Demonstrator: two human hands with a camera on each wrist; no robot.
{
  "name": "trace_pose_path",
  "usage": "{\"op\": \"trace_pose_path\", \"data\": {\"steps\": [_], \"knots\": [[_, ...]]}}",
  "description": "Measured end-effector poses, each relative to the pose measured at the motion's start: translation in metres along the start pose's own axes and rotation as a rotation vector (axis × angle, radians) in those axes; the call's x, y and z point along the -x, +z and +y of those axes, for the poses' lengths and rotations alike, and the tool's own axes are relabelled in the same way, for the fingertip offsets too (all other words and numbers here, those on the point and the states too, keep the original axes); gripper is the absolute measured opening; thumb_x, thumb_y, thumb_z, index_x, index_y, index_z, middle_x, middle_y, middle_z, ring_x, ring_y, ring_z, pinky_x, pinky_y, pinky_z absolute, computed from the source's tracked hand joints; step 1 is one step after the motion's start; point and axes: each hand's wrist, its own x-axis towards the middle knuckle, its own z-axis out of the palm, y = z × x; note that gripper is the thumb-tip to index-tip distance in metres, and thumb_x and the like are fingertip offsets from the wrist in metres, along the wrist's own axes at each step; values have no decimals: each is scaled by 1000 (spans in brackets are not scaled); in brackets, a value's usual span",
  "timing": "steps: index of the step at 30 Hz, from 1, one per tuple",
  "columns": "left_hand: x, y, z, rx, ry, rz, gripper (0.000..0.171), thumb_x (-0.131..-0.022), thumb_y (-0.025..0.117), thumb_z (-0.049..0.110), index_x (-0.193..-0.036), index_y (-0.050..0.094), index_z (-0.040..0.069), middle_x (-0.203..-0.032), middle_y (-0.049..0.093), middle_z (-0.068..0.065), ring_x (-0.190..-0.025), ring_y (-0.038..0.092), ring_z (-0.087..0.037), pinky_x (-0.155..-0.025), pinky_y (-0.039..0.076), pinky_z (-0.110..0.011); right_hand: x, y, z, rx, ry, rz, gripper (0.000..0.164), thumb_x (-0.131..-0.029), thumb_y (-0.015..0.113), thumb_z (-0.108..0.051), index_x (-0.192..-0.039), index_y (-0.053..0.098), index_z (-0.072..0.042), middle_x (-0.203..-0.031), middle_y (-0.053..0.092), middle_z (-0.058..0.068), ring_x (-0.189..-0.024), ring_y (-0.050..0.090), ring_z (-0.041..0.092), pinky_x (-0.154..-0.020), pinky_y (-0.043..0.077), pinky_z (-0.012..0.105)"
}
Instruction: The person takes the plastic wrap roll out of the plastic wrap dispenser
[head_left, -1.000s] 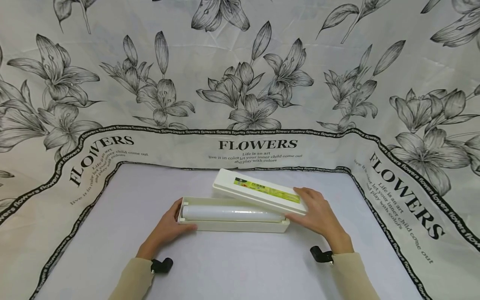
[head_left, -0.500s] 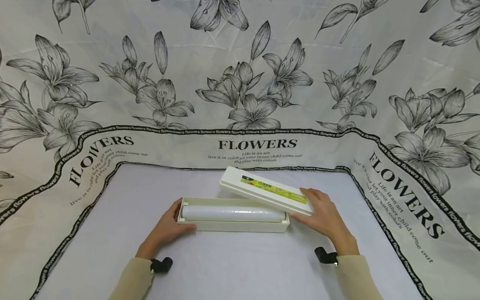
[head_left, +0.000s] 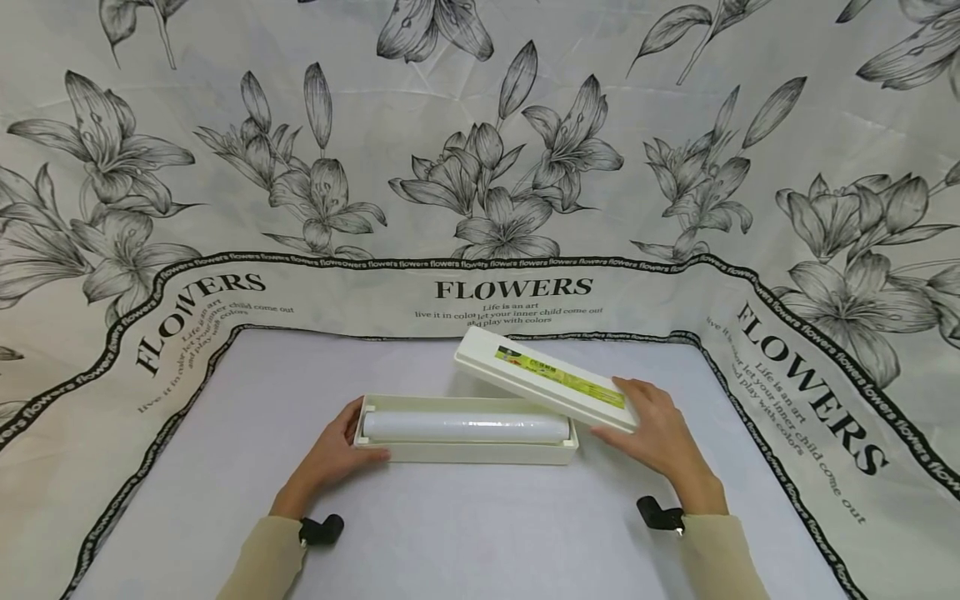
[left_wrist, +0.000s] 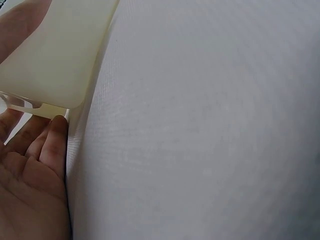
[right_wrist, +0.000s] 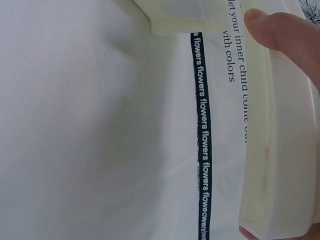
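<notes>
A long cream-coloured box (head_left: pixel 480 452) rests on the white tabletop, and inside it lies a shiny roll of plastic wrap (head_left: pixel 465 426). My left hand (head_left: pixel 337 450) grips the box's left end, thumb along the front wall and fingers round the end. In the left wrist view the fingertips (left_wrist: pixel 56 132) touch the box's end. My right hand (head_left: pixel 658 429) holds the white lid (head_left: pixel 525 383), which bears a green-yellow label, by its right end, thumb on the near edge. Tilted, the lid hangs over the box's back right part, its left end pointing to the back.
A white cloth (head_left: pixel 480 533) covers the table. Behind and at both sides rises a curtain (head_left: pixel 337 292) printed with lilies and the word FLOWERS. Black wrist cameras (head_left: pixel 322 530) sit on both wrists.
The lid has shifted right and somewhat back in my right hand, baring more of the box and roll. My left hand and the box have stayed put.
</notes>
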Motion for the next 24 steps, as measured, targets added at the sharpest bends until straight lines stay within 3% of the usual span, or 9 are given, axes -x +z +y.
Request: {"op": "trace_pose_path", "data": {"steps": [20, 24], "knots": [[-2, 0, -4, 36, 22, -4, 108, -77, 93, 26, -161, 27, 9, -158, 44, -16, -143, 47, -35, -116, 40, -52, 4, -10, 12, -10, 88, 5, 91, -79, 84, -56, -149, 51, -7, -143, 51, 30, -127, 47, 52, -93, 42, 73], [-1, -1, -4, 58, 27, -9, 108, -77, 93, 24, -161, 27, 9, -159, 43, -17, -144, 47, -36, -116, 40, -47, 4, -9, 15, -10, 82, 22, 91, -79, 84, -56, -148, 52, -7, -142, 52, 30, -126, 48, 52, -92, 43, 73]]}}
